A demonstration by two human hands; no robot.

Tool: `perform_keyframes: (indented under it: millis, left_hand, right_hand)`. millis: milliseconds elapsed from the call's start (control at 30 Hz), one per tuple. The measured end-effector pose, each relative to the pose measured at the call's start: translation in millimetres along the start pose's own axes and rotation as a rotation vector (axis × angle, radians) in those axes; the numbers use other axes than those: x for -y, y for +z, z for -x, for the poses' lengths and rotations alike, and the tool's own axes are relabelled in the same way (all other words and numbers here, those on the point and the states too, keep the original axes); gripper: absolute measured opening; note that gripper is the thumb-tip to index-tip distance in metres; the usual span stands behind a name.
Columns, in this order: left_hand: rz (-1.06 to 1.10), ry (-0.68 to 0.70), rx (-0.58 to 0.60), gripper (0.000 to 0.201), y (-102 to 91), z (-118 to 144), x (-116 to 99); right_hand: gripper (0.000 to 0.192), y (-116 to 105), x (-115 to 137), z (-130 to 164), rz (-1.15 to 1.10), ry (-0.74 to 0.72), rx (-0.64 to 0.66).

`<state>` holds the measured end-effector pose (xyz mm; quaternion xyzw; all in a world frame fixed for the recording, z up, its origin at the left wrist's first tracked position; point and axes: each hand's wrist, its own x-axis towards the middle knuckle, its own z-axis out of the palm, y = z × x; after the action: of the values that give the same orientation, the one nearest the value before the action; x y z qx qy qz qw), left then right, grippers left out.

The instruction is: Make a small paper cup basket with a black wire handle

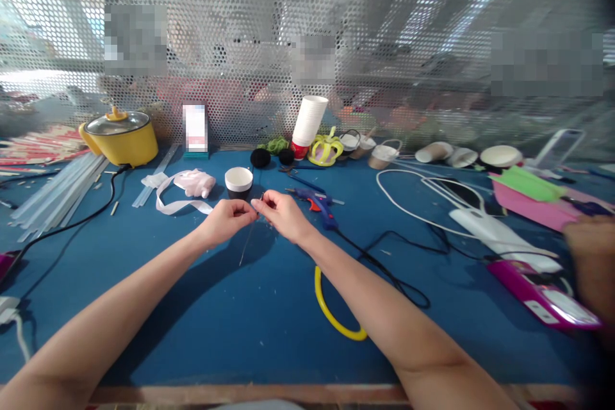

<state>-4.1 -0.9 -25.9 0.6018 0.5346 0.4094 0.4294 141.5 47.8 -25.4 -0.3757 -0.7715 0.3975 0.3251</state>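
blue table [230, 320], yellow pot [127, 141], white cup [239, 180]

My two hands meet over the middle of the table [230, 333], left hand [225, 219] just left of right hand [281, 214], pinching a thin wire [248, 240] between them that hangs toward me. Just beyond them stands a cup [239, 182], with a ribbon [185, 192] to its left and a glue gun [314, 202] to its right. Far left sits a pot [120, 136]; a stack of cups [307, 123] stands at the far edge, and a curved tube [334, 314] lies near, under my right forearm.
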Motion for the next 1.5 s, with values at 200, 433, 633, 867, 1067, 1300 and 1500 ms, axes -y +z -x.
perform_keyframes:
  millis: [200,433,633,867,1067,1300,1500]
  left_hand:
    - [0.045,-0.038,0.034,0.021,-2.2,2.2,-6.5]
    - [0.190,-0.124,0.076,0.022,-2.7,2.8,-7.6]
    - [0.345,-0.159,0.047,0.023,1.5,4.1,-8.5]
    - [0.363,-0.153,0.085,0.025,-3.3,3.5,-9.0]
    - [0.016,0.037,0.101,0.022,-11.0,2.8,-10.2]
    - [-0.406,0.217,-0.062,0.019,-4.9,7.4,-17.6]
    - [-0.425,0.191,-0.104,0.018,-3.3,10.4,-19.1]
  right_hand:
    - [0.037,-1.3,3.7,0.2,-0.240,0.108,0.090]
    - [0.034,-0.2,2.8,-0.3,-0.394,0.118,0.134]
    - [0.033,1.5,2.9,0.4,-0.430,0.100,0.100]
    - [0.031,0.2,3.7,-0.4,-0.427,0.123,0.093]
    - [0.035,-0.1,1.0,-0.3,-0.449,0.136,0.133]
    - [0.035,-0.7,-1.9,-1.9,-0.419,0.100,0.109]
    - [0.033,0.7,1.3,0.7,-0.275,0.072,0.022]
